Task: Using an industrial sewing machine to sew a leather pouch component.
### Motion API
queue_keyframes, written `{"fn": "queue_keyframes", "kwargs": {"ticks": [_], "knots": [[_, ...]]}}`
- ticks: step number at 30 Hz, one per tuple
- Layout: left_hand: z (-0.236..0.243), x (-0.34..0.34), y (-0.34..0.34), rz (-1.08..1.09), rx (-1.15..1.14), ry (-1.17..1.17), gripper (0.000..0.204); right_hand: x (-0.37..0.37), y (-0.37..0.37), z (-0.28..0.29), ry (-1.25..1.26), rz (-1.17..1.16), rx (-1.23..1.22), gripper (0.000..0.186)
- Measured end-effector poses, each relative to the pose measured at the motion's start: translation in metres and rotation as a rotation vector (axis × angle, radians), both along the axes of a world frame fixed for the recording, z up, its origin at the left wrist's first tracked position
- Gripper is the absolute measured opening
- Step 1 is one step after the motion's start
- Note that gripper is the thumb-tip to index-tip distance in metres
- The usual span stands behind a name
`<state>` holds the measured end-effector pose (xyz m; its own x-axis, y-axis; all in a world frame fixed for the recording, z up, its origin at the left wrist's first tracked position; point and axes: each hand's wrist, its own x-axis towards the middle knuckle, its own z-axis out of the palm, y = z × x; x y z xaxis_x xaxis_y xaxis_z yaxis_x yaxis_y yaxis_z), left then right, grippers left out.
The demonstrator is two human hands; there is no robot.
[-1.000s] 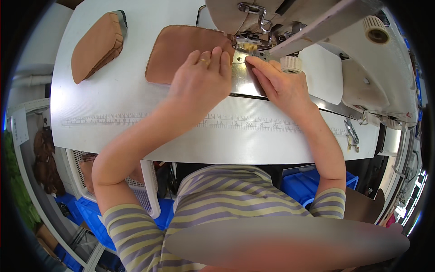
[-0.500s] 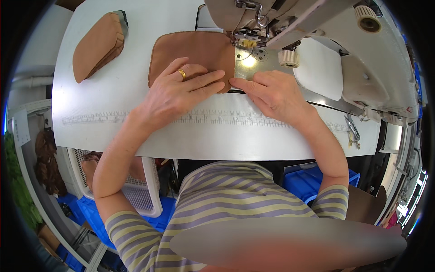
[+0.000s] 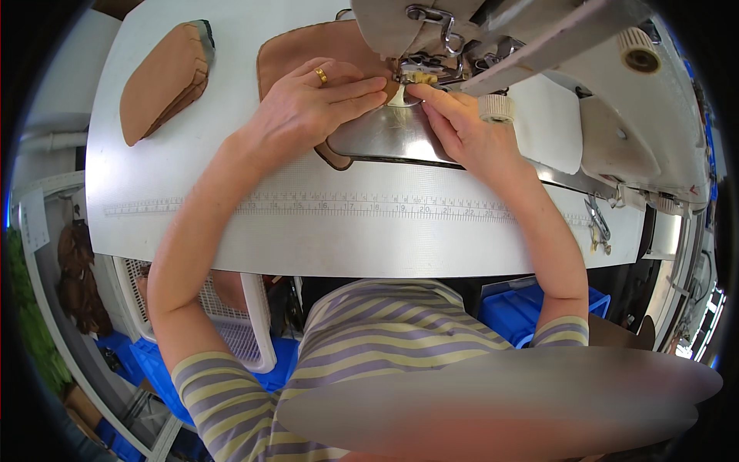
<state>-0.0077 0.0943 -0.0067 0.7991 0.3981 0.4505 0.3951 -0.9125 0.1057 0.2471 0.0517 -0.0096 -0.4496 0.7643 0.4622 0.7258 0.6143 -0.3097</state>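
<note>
My left hand (image 3: 312,104), with a gold ring on one finger, lies over a brown rounded panel (image 3: 285,58), fingers stretched toward the machine. The panel's right side runs up to the presser foot (image 3: 416,77) of the sewing machine (image 3: 616,100). Just right of the foot is my right hand (image 3: 469,127), index finger and thumb bent close together; what they hold, if anything, is too small to make out. A pale thread curves by those fingertips. Below my left wrist a narrow brown rounded edge (image 3: 336,158) shows; whether it belongs to the same panel I cannot tell.
A stack of brown panels (image 3: 165,85) lies at the far left of the white table (image 3: 192,231). Small thread snips (image 3: 598,219) rest at the right. Below the table's front edge are a white basket (image 3: 258,316) and a blue bin (image 3: 512,308).
Both hands have moved away from me, toward the needle area. The panel has shifted farther back and turned, uncovering the metal bed. My right fingertips have gone from its near corner to beside the foot.
</note>
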Motion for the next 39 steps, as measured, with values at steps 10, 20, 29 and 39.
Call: {"fn": "queue_keyframes", "kwargs": {"ticks": [10,20,29,39], "knots": [[-0.007,0.012,-0.018,0.093,0.182,0.054,0.041,0.012,-0.005,0.003,-0.12,-0.033,0.001,0.023],[-0.016,0.038,-0.031,0.293,0.283,0.032,0.041,0.013,-0.006,0.003,-0.118,-0.029,-0.014,0.024],[0.005,0.055,-0.047,0.455,0.181,0.269,0.039,0.015,-0.007,0.004,-0.141,-0.035,-0.041,0.024],[0.019,-0.007,-0.086,0.354,0.123,0.18,0.029,0.016,-0.004,-0.002,-0.078,-0.001,0.051,0.023]]}}
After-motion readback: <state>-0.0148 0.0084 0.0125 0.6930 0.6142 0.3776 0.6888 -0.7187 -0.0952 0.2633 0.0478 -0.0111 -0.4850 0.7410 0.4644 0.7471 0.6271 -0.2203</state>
